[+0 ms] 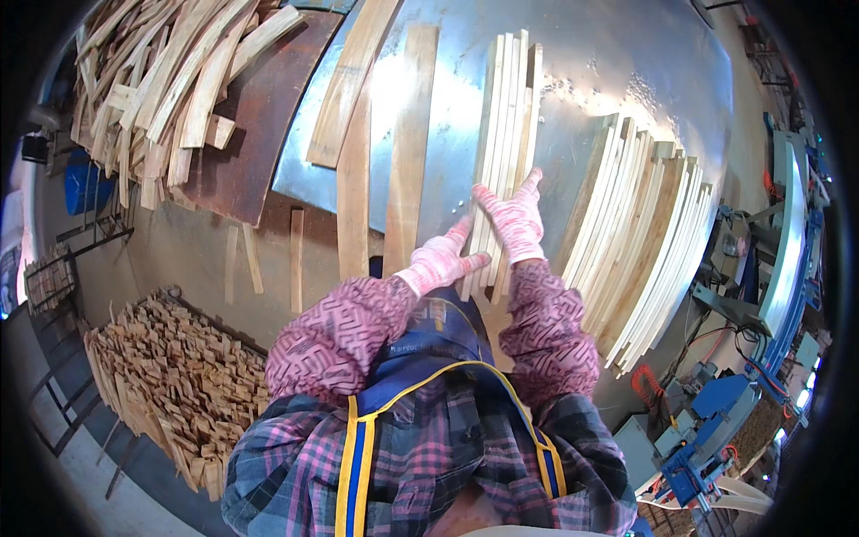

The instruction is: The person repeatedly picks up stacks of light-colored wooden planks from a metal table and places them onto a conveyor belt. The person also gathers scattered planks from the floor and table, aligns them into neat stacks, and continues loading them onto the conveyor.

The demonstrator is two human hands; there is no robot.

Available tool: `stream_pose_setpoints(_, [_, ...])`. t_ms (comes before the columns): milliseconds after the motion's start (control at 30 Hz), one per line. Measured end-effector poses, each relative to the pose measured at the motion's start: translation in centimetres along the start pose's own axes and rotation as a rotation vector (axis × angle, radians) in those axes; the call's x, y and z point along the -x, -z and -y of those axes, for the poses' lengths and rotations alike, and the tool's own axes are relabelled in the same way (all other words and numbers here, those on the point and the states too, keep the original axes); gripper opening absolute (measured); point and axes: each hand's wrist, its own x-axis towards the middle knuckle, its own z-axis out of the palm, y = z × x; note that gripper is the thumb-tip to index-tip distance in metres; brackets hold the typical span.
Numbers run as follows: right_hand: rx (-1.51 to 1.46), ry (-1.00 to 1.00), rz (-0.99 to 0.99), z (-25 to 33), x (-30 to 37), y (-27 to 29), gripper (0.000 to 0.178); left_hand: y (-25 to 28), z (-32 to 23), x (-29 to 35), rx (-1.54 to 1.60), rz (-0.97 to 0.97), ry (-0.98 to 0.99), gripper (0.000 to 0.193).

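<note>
A narrow bundle of pale wooden strips (506,107) lies lengthwise on the shiny metal tabletop (573,80), its near ends close to my body. My right hand (514,219), in a pink-and-white knit glove, rests over the near part of the bundle. Its thumb reaches toward the left side and its fingers stretch along the right side, spread apart. My left hand (443,258), gloved alike, is at the bundle's left edge near the ends. Its thumb and forefinger are stretched apart; the other fingers are partly hidden.
A wider row of strips (635,215) lies to the right. Left of the bundle are several broad boards (413,134). A loose heap of strips (179,80) covers a brown board (268,116) at far left. Upright short pieces (179,385) stand lower left; blue machinery (716,403) is at right.
</note>
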Motion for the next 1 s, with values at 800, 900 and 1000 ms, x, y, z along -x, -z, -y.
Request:
stream_pose_setpoints(800, [-0.421, -0.109, -0.200, -13.5, 1.2, 11.8, 0.126, 8.1, 7.8, 2.7, -0.513, -0.567, 0.422, 0.112])
stream_pose_setpoints(900, [-0.097, -0.454, -0.209, -11.6, 2.0, 18.3, 0.130, 6.9, 7.8, 3.2, -0.468, -0.583, 0.421, 0.119])
stream_pose_setpoints(1000, [0.022, -0.350, -0.313, -17.9, 0.5, 19.3, 0.124, 8.0, 6.6, 2.9, -0.298, -0.549, 0.479, 0.121])
